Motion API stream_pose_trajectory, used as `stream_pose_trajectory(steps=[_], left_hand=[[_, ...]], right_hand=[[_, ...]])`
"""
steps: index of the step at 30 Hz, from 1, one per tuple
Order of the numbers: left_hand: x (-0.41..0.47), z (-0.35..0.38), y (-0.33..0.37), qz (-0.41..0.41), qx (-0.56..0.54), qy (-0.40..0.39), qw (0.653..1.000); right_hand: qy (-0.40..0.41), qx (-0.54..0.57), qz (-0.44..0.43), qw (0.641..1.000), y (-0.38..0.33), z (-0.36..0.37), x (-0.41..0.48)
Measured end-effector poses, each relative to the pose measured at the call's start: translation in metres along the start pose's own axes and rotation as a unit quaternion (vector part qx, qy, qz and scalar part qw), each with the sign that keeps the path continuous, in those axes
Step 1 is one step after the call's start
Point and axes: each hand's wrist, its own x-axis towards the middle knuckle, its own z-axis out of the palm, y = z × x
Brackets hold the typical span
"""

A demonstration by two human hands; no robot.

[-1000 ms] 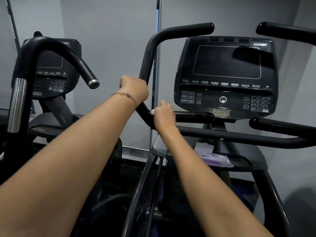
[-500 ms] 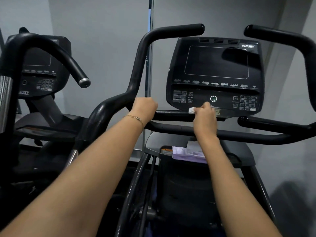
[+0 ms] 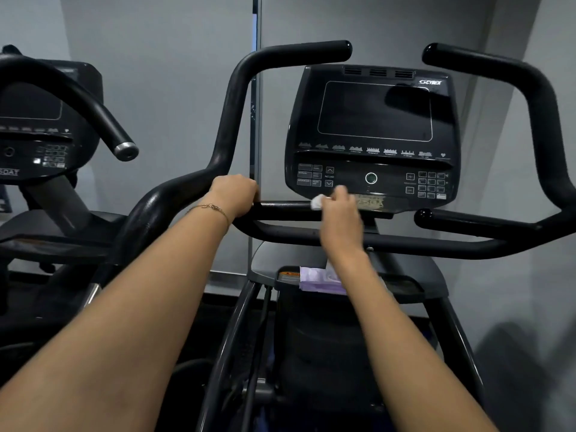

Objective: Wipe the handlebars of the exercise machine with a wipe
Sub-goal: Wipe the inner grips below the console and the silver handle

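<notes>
A black exercise machine stands in front of me with a left handlebar that curves up and a short inner bar that runs toward the console. My left hand grips the left handlebar where the inner bar joins it. My right hand holds a small white wipe against the inner bar, just under the console. The right handlebar and its inner bar are untouched. My right fingers are mostly hidden behind the hand.
The console with a dark screen sits right behind the wipe. A purple wipe pack lies on the tray below the cross bar. A second machine stands to the left, its handlebar end pointing toward me.
My right hand slid the wipe right along the inner bar, from its joint to under the console. My left hand moved down the left handlebar to the joint. The view shifted left.
</notes>
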Motion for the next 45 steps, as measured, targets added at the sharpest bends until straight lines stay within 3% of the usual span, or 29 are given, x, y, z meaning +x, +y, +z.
stream_pose_trajectory(steps=[4,9,14,17,20,22,27,31,33,39,43,45], left_hand=[[0.001,-0.002,-0.001,0.009,-0.007,-0.02,1.0],[0.004,-0.006,-0.001,0.019,0.005,-0.054,0.998],[0.003,-0.015,0.0,0.023,0.099,-0.07,0.992],[0.0,-0.019,0.001,0.005,0.244,-0.011,0.97],[0.001,-0.016,0.002,-0.011,0.308,0.002,0.951],[0.003,-0.014,0.002,-0.017,0.317,0.002,0.948],[0.006,-0.016,0.003,-0.01,0.337,-0.005,0.941],[0.008,-0.019,-0.002,0.006,0.364,-0.019,0.931],[0.009,-0.019,-0.003,0.009,0.373,-0.017,0.928],[0.006,-0.016,0.01,-0.001,0.361,-0.038,0.932],[0.001,-0.001,0.021,-0.059,0.356,-0.043,0.932],[-0.003,0.02,0.029,-0.102,0.276,-0.014,0.956]], right_hand=[[0.006,0.013,0.083,0.996,-0.001,-0.007,0.003],[-0.058,0.026,-0.033,0.997,-0.059,0.008,0.009],[-0.079,0.025,-0.062,0.995,-0.056,0.009,0.008],[-0.042,0.028,0.011,0.999,-0.021,-0.001,0.003],[0.009,0.018,0.093,0.995,-0.002,-0.006,-0.003],[0.014,0.034,0.113,0.993,-0.014,-0.004,-0.001],[-0.033,0.055,-0.02,0.998,-0.074,0.022,0.005],[-0.059,0.038,-0.076,0.995,-0.082,0.032,0.006],[-0.039,0.022,-0.067,0.997,-0.062,0.028,0.002],[0.041,0.02,0.072,0.996,-0.008,0.012,-0.008],[0.03,0.011,0.021,0.999,-0.031,0.017,0.001],[0.015,0.018,-0.022,0.999,-0.039,0.022,-0.001]])
